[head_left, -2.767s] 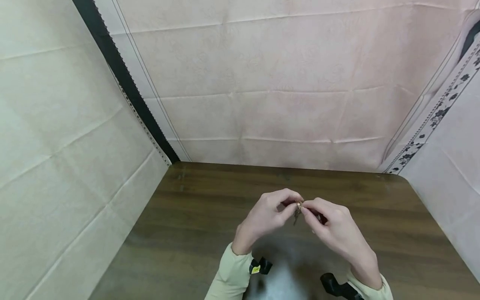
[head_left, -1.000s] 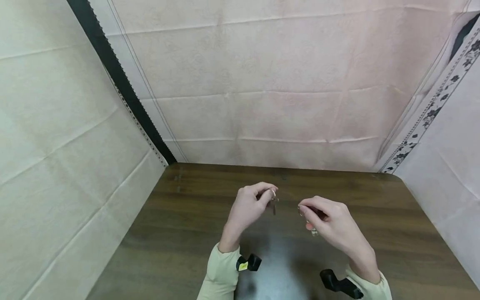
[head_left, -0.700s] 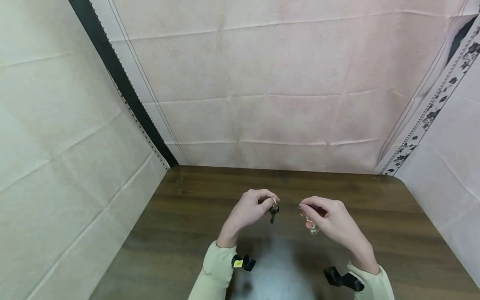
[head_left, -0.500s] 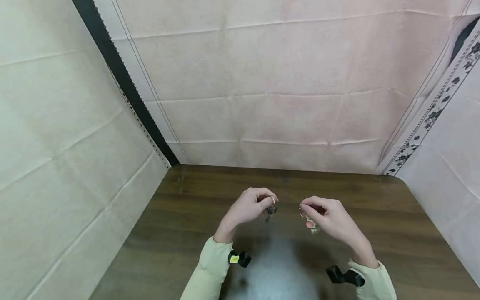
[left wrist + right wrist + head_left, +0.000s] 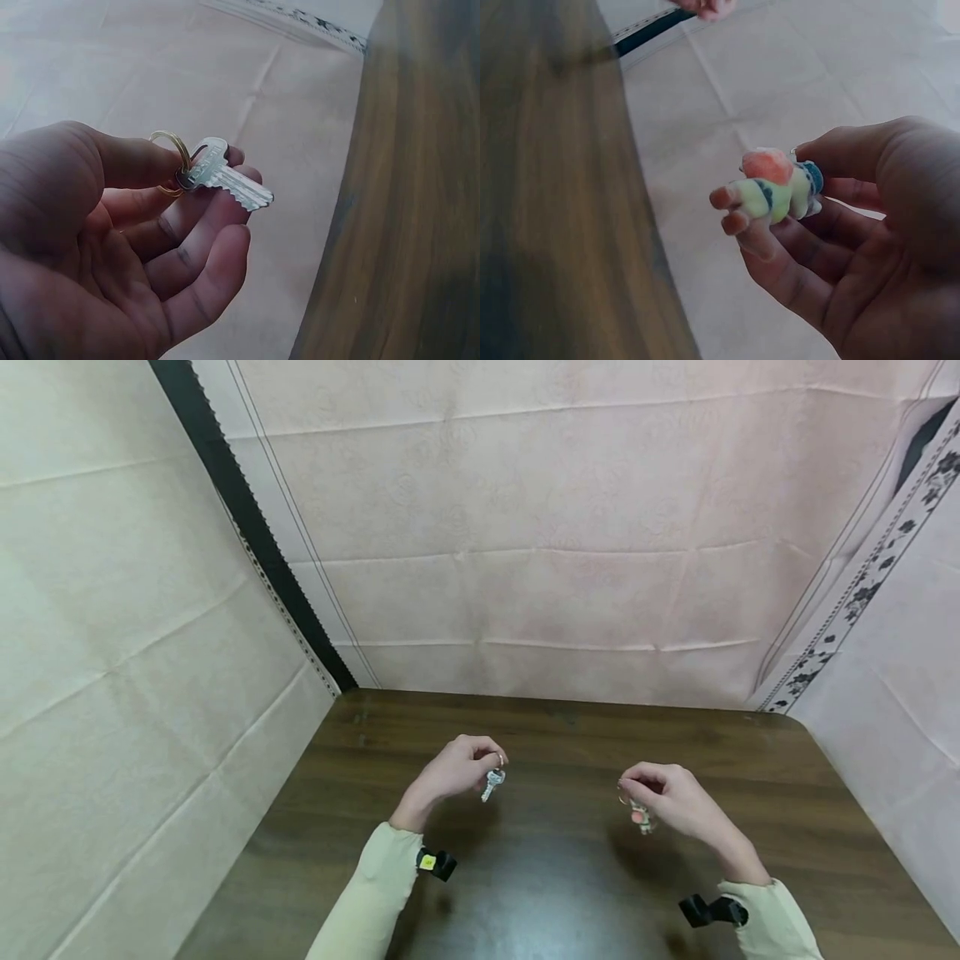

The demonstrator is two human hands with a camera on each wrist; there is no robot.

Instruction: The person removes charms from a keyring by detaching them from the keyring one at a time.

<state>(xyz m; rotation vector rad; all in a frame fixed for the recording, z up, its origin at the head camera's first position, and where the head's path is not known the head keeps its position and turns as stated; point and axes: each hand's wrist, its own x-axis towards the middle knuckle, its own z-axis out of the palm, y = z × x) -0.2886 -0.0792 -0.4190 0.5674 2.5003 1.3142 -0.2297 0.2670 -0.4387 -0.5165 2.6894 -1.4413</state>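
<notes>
My left hand (image 5: 456, 770) pinches a gold split ring (image 5: 178, 141) between thumb and forefinger, over the left middle of the table. A silver key (image 5: 234, 184) with a toothed blade hangs from that ring and lies against the fingers in the left wrist view. To the right, my right hand (image 5: 675, 797) pinches a thin ring (image 5: 622, 797), largely hidden by the fingertips. From it dangles a small figurine charm (image 5: 769, 191), pale yellow-green with a coral-red patch, dark blue bands and brown feet. The two hands are well apart, both above the tabletop.
The brown wooden table (image 5: 555, 877) has a rounded far right corner. Pale creased cloth (image 5: 555, 543) hangs behind it and on both sides, with a dark strip (image 5: 255, 527) at left. Black cameras (image 5: 437, 863) sit on both wrists.
The hands have separated from where they met at the middle. My left hand has moved left with the key and ring; my right has shifted slightly right with the figurine charm.
</notes>
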